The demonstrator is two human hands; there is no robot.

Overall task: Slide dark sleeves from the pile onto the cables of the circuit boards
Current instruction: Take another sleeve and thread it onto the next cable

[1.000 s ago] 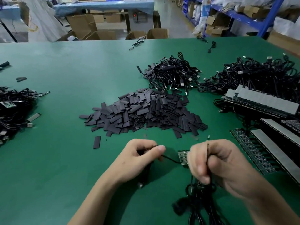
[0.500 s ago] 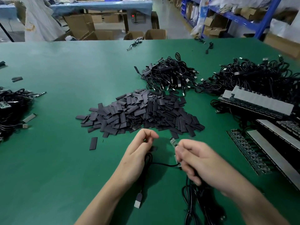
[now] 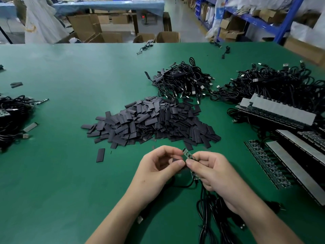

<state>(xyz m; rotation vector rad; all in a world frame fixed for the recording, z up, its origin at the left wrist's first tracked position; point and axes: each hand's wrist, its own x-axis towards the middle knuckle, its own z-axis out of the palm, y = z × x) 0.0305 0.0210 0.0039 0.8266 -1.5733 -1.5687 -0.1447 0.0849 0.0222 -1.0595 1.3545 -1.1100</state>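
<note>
Gripping board, right hand fingers curled round it; left hand pinches sleeve at board's tip; big pile mid-frame left to do.

Of the person only two arms show, each bare along the whole length in view. The left hand is broad across the back, with smooth knuckles and a small dark mark on its back toward the wrist. Its thumb ends in a short, rounded thumbnail trimmed close to the tip. The right hand is of like build, its knuckles softly rounded, and its forefinger nail is likewise cut short and left plain. The left forearm and the right forearm are slim and smooth, looking wider toward the bottom edge, where the wide lens stretches them.
</note>
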